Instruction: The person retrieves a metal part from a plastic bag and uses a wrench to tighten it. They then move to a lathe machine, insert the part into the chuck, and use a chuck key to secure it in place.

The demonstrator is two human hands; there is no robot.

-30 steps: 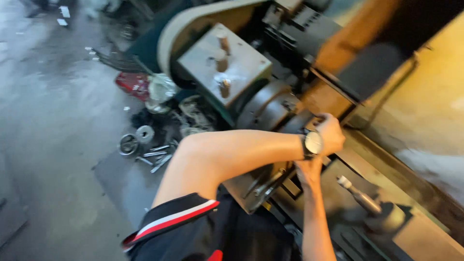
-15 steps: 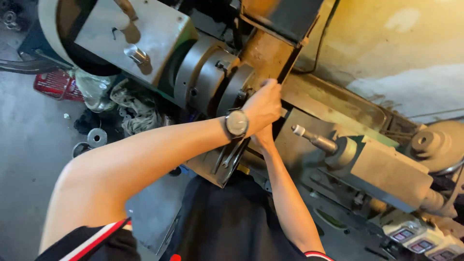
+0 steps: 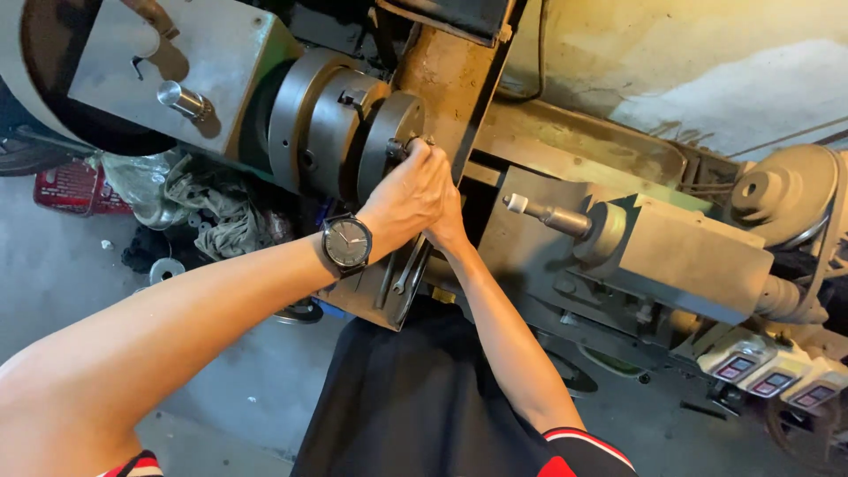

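Left hand (image 3: 408,196) closes over a small part at the round grey steel lathe chuck (image 3: 340,124), heavy, rigid, oily-looking; right hand (image 3: 450,228) hides behind, grip unclear.

Three small grey boxes with pale pink label panels (image 3: 776,382) sit in a row at the lower right, just below the lathe's tailstock. A red crate (image 3: 75,187) with faint markings stands on the floor at the far left.
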